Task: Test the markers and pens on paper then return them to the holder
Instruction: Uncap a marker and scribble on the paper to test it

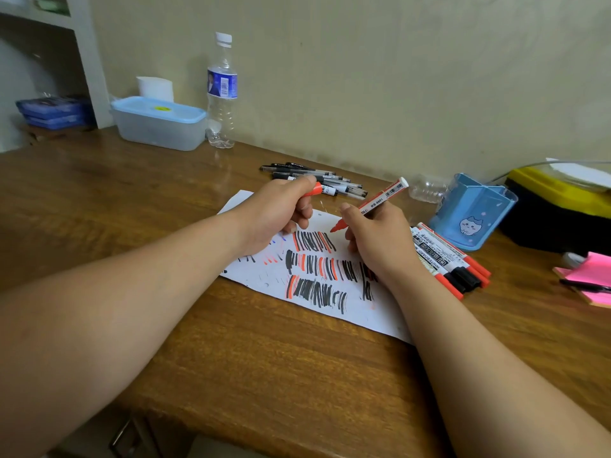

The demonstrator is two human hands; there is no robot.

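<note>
Item: red marker (370, 206), frame centre, uncapped. I am gripping it mid-barrel in the right hand (377, 239), tip hovering over the paper (317, 292); left hand (277, 216) is closing around its cap (314, 190). Light, rigid, probably slick plastic.

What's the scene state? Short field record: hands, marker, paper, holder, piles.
left hand: shut on red marker cap
right hand: shut on uncapped red whiteboard marker, tip just above the paper
paper: rows of black and red test strokes
blue pen holder: looks empty, right of paper
whiteboard markers pile: capped, beside right hand
gel pens pile: behind paper
desk: wooden
</note>
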